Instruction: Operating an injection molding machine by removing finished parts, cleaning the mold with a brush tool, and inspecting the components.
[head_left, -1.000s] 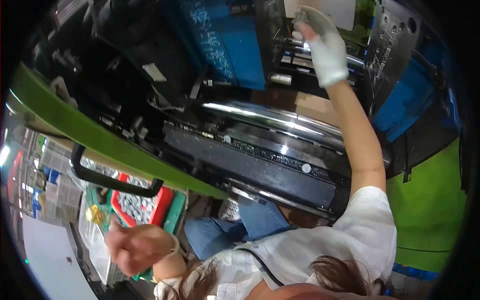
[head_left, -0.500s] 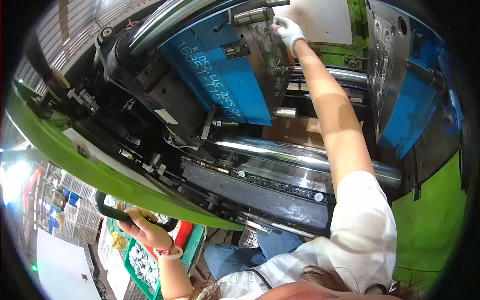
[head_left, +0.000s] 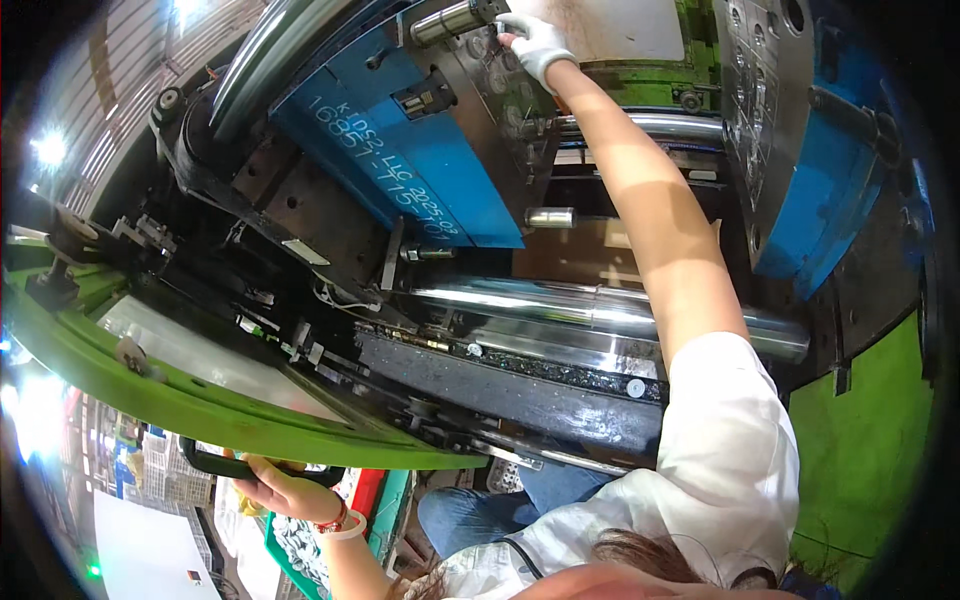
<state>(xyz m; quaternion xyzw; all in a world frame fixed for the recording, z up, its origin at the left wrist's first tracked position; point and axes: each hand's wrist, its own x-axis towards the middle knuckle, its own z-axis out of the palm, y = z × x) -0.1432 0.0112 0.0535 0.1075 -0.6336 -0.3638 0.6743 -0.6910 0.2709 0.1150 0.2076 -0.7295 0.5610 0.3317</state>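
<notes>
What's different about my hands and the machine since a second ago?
Your left hand, free in the air before, now grips the black handle. Your gloved right hand has moved left, closer to the left blue block. The right blue block still stands apart from it.

The mould block [head_left: 462, 180] is coloured blue and lettered in white, the door [head_left: 230, 424] green, its handle [head_left: 218, 464] black; white is shown by glove [head_left: 540, 48] and sleeve [head_left: 728, 410].
</notes>
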